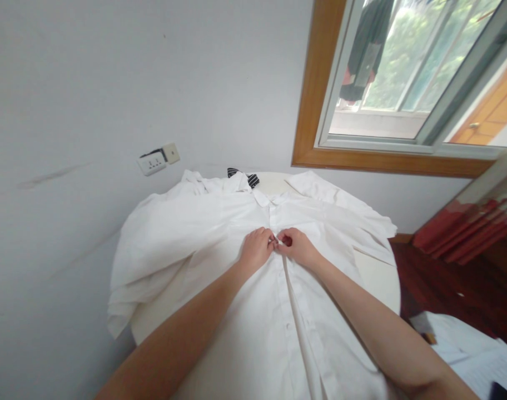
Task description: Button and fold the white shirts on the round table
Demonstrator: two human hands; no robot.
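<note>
A pale wall and a wood-framed window (pixel 403 83) stand behind a round white bench (pixel 378 278), and a white shirt (pixel 220 233) lies spread front-up over most of it, sleeves hanging off both sides. Its collar (pixel 262 198) points towards the wall, beside a scrap of striped cloth (pixel 244 176). The left hand (pixel 257 248) and right hand (pixel 296 244) meet at chest height on the shirt's front opening, each grip pinched shut on one edge of the fabric. Whether a button sits between the fingertips is too small to tell. Below the hands the two edges lie together in a straight line, so that stretch looks fastened. The short run up to the collar seems yet to be closed.
</note>
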